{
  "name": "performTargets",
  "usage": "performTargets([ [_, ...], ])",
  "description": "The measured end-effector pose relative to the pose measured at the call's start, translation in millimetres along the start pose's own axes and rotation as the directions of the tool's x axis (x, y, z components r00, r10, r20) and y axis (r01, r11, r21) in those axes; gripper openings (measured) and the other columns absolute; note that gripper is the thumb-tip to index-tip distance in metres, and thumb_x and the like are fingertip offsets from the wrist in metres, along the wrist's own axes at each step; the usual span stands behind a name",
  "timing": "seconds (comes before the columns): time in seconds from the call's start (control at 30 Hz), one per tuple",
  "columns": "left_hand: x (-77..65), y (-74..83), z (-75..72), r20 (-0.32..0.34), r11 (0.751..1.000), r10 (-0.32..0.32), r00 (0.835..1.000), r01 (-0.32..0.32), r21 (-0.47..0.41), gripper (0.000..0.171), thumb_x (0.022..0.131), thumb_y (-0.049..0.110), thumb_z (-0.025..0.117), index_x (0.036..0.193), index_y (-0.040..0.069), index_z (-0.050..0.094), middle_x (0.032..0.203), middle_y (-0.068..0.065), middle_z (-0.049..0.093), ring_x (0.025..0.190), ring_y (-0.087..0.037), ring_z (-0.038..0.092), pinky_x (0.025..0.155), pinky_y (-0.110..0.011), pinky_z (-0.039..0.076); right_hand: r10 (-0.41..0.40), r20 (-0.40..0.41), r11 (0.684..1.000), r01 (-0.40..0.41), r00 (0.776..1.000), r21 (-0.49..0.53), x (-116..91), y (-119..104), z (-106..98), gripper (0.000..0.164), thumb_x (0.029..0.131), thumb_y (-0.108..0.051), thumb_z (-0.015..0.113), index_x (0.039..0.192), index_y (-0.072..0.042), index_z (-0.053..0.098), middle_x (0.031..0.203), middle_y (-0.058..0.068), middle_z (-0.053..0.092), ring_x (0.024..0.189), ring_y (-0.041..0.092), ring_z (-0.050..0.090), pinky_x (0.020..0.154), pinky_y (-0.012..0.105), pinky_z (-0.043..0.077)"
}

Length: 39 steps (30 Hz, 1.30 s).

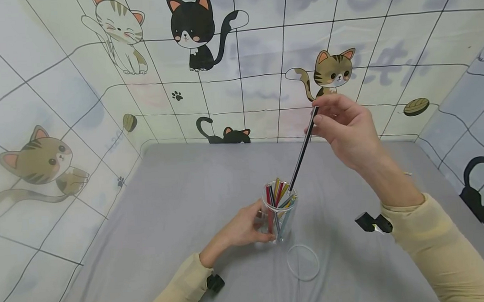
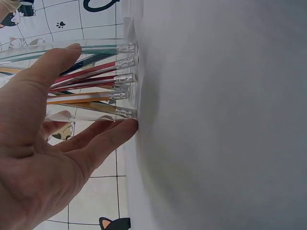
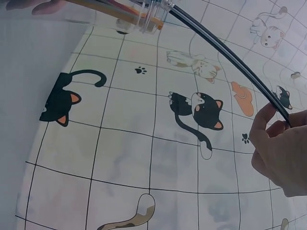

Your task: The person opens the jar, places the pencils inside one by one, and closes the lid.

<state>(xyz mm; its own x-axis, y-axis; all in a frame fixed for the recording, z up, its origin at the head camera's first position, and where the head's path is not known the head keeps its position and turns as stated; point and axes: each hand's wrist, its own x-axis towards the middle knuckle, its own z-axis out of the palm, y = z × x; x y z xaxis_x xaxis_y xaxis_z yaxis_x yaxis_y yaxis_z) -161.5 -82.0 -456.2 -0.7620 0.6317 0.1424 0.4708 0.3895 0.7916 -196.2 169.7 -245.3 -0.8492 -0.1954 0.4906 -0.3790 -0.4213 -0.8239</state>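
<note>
A clear cup (image 1: 285, 228) stands on the grey cloth with several pencils (image 1: 278, 192) in it, red, black, yellow and teal among them. My left hand (image 1: 242, 226) holds the cup from its left side, low down. In the left wrist view, my thumb lies across the clear wall (image 2: 122, 44), and metal-banded pencil ends (image 2: 125, 77) rest at the bottom. Above and to the right, my right hand (image 1: 345, 129) pinches a black pencil (image 1: 303, 152) near its upper end. That pencil slants down to the left, its lower end at the cup's mouth.
A clear round ring or lid (image 1: 303, 262) lies on the grey cloth (image 1: 178, 186) in front of the cup. Cat-printed, gridded sheets (image 1: 257, 54) rise behind and on both sides. A small pale bit (image 1: 407, 173) lies beyond my right wrist.
</note>
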Motion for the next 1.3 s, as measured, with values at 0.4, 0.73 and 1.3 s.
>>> performTargets([
  [0.4,0.0,-0.8,0.4,-0.004,1.0,0.02,1.0,-0.02,0.004,0.06,0.076,0.01,0.088,0.122,0.015,0.05,0.114,0.0,0.062,0.105,-0.018,0.062,0.083,-0.02,0.053,0.001,0.04,0.982,0.007,0.999,-0.189,-2,11,3,0.032,0.09,0.021,0.055,0.11,0.0,0.068,0.095,0.009,0.059,0.084,0.02,0.057,0.08,0.032,0.057],
  [0.73,0.4,-2.6,0.8,-0.004,0.999,0.038,0.999,-0.038,0.016,0.057,0.076,0.01,0.088,0.119,0.016,0.05,0.111,0.001,0.063,0.104,-0.016,0.062,0.082,-0.02,0.053,0.052,0.125,0.938,-0.005,0.991,-0.347,-4,22,5,0.026,0.09,0.018,0.058,0.112,0.006,0.064,0.099,0.011,0.061,0.086,0.02,0.061,0.079,0.03,0.057],
  [1.3,0.4,-2.1,-0.9,-0.012,0.998,0.048,0.999,-0.048,0.036,0.054,0.076,0.012,0.088,0.115,0.014,0.05,0.109,-0.002,0.063,0.101,-0.018,0.063,0.08,-0.019,0.054,0.21,0.227,0.814,-0.041,0.951,-0.579,-6,36,2,0.017,0.093,0.006,0.064,0.11,0.006,0.065,0.105,0.008,0.066,0.097,0.021,0.063,0.078,0.028,0.057],
])
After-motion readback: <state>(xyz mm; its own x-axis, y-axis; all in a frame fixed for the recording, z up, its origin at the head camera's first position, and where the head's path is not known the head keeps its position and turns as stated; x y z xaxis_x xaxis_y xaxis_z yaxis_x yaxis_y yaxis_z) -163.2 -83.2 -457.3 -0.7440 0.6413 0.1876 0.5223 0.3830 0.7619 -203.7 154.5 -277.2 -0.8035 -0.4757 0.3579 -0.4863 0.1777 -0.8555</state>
